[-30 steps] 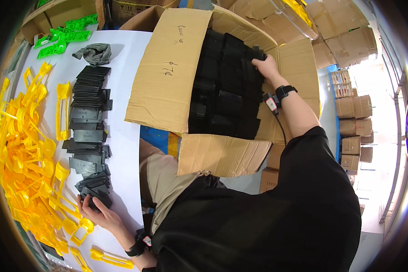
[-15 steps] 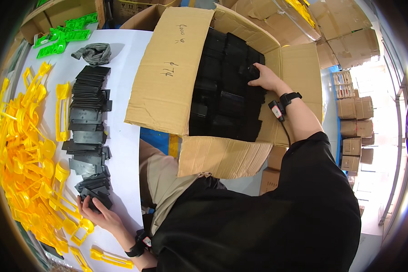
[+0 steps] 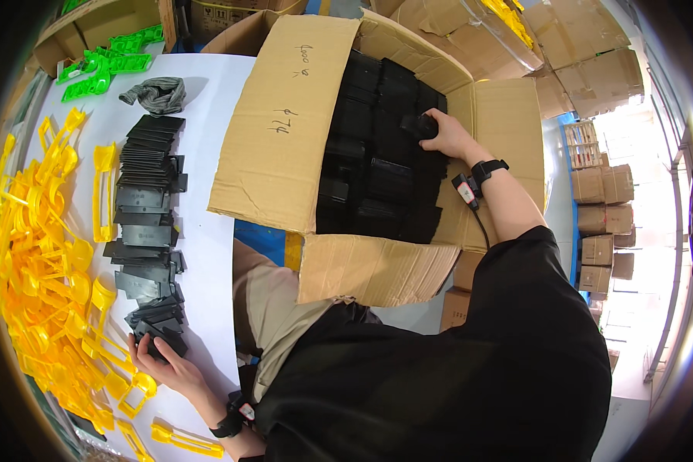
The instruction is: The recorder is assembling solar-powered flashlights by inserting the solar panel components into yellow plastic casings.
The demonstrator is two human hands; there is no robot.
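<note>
Inside an open cardboard carton [image 3: 281,127], several rows of flat black plastic plates [image 3: 389,173] are packed tightly. Over the far right part of these rows, my right hand [image 3: 448,137] is closed, thumb and fingers around a small stack of black plates [image 3: 418,125]. On the white table [image 3: 208,177], more black plates [image 3: 148,198] lie overlapped in a long row running toward me. My left hand [image 3: 169,368] curls round the near end of that row, its fingers closed on the last plates [image 3: 164,336]; its palm side is partly hidden.
A heap of yellow plastic scoop-like parts [image 3: 54,285] covers the table's left side. Green plastic parts [image 3: 104,69] and a grey cloth [image 3: 158,95] lie at the far end. Stacked cartons [image 3: 593,185] stand beyond on the right. The carton's near flap [image 3: 377,269] sticks out toward me.
The whole view has shifted slightly. Both hands stay at nearly the same places, my right hand in the carton and my left at the row's near end.
</note>
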